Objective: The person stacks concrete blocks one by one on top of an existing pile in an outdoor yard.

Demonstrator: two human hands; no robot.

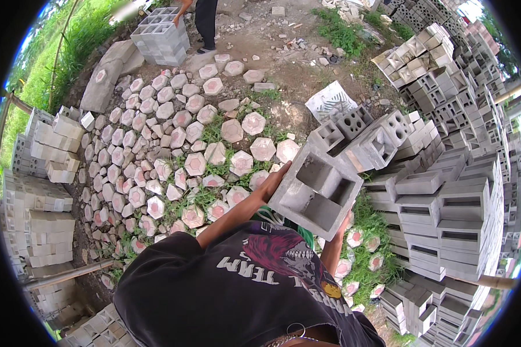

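Observation:
I hold a grey hollow concrete block [292,211] in front of my chest, its open cavities facing up. My left hand [274,180] grips its left side, the fingers running along the outer wall. My right hand [345,224] is against the lower right side, mostly hidden behind the block. Just beyond the block's far edge are several more hollow blocks, among them a small one [328,137], one with round holes [353,122] and a longer one [371,149]. Whether the held block touches them I cannot tell.
Hexagonal pavers [194,164] with grass between them cover the ground. Tall block stacks [469,202] line the right, others [55,139] the left. A patterned white sheet [331,103] lies ahead. At the far left, another person [205,26] stands beside a block pile [162,43].

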